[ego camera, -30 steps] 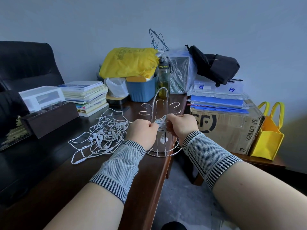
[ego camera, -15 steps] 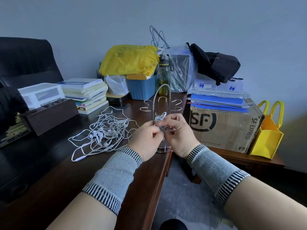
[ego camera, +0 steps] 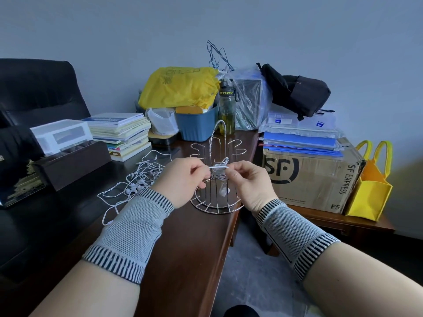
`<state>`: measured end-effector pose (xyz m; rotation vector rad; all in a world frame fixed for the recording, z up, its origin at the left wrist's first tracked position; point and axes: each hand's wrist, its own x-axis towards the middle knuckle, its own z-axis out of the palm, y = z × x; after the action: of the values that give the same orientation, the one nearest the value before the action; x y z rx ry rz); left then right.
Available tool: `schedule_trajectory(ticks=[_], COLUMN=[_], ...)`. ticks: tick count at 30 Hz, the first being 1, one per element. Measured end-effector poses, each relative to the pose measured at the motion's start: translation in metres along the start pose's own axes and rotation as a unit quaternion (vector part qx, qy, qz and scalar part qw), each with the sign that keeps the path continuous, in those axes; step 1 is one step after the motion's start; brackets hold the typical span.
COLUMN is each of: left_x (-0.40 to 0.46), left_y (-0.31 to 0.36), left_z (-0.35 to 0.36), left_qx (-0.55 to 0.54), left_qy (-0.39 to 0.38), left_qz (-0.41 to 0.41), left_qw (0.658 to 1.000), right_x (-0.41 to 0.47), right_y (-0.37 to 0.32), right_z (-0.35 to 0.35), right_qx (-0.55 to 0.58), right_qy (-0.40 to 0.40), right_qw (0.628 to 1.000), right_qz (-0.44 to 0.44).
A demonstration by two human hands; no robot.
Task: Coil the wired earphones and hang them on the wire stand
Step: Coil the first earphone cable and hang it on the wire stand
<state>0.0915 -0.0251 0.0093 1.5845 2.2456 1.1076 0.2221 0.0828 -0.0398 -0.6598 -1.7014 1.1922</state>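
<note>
A small white coil of earphone cable (ego camera: 220, 167) sits between my two hands, just in front of the silver wire stand (ego camera: 217, 205). My left hand (ego camera: 183, 181) pinches a short straight stretch of the cable at its left end. My right hand (ego camera: 248, 183) pinches the coil from the right. An earbud (ego camera: 224, 191) dangles below the coil inside the stand's frame. The stand rises from a round wire base near the desk's right edge, with hooks around a tall central loop. A tangled heap of more white earphones (ego camera: 139, 177) lies on the dark wooden desk (ego camera: 183, 259) to the left.
Behind the stand are a blue tub (ego camera: 196, 126), a yellow bag (ego camera: 178, 86) and a water bottle (ego camera: 227, 106). Stacked books (ego camera: 121, 133) and a dark box (ego camera: 71, 161) sit at left. A cardboard box (ego camera: 311, 177) and a yellow tote (ego camera: 370, 186) stand right of the desk edge.
My hands have drawn slightly apart, pulling a short length of cable straight between them; a second ago they were pressed close together around the coil. The camera view has shifted a little.
</note>
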Motion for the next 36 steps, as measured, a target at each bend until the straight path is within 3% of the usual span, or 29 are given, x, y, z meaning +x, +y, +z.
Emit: schedule_trajectory(ticks=[4,7,13,24,28,33,36], left_x=[0.014,0.023,0.030,0.035,0.022,0.009,0.003], left_y=[0.012,0.017,0.019,0.006,0.004,0.004,-0.001], left_z=[0.004,0.010,0.021,0.020,0.025,0.029,0.031], left_qx=[0.015,0.123,0.236,0.136,0.084,0.047,0.023], left_qy=[0.052,0.095,0.109,-0.009,-0.004,-0.019,-0.016], left_qz=[0.007,0.004,-0.020,-0.080,-0.102,-0.073,-0.050], left_qw=[0.999,0.988,0.965,0.987,0.991,0.996,0.998], right_x=[0.004,0.009,0.026,0.041,0.037,0.022,0.007], right_y=[-0.001,-0.007,-0.017,-0.024,-0.024,-0.018,-0.011], right_z=[0.007,0.009,0.006,0.005,0.004,0.006,0.007], right_qx=[0.059,0.079,0.024,-0.068,-0.096,-0.094,-0.066], right_qy=[0.058,0.082,0.093,0.047,0.038,0.078,0.043], right_qw=[0.994,0.987,0.981,0.974,0.976,0.985,0.992], right_qz=[0.070,0.116,0.168,0.212,0.191,0.121,0.096])
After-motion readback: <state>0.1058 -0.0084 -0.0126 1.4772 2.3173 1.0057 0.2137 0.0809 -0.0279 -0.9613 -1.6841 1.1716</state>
